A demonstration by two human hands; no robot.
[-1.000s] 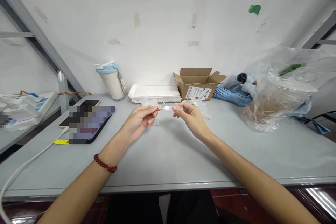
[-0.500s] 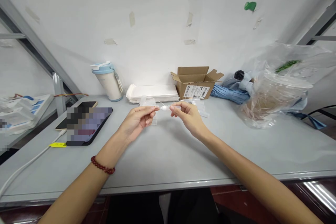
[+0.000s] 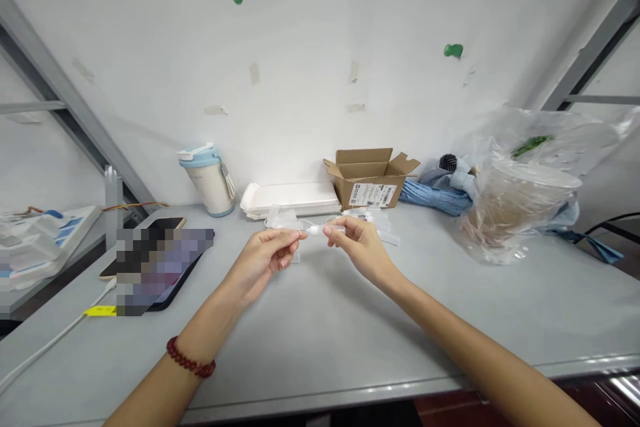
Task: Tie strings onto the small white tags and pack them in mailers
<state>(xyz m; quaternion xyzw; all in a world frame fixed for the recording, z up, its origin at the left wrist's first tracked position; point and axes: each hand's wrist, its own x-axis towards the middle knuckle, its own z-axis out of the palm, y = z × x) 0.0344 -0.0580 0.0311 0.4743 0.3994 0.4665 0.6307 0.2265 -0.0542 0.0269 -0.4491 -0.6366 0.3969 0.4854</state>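
My right hand (image 3: 361, 245) pinches a small white tube-like piece (image 3: 315, 230) between thumb and fingertips, above the table and level with its back half. Just left of it, my left hand (image 3: 270, 255) is closed in a pinch, its fingertips close to the piece's narrow end. What the left fingertips hold is too small to make out. A thin white cord (image 3: 306, 221) curves behind the fingers. Clear plastic packets (image 3: 283, 217) lie on the table behind my hands, partly covered by them.
At the back stand a cream and blue tumbler (image 3: 210, 183), a stack of white trays (image 3: 290, 199) and an open cardboard box (image 3: 370, 180). A plastic-bagged container (image 3: 523, 203) and blue cloth (image 3: 437, 197) are right. Two phones (image 3: 165, 273) and a white cable (image 3: 50, 343) lie left.
The camera view has tilted up, so everything sits lower in the picture. Both hands keep their pinches near the white piece, with little visible movement between them.
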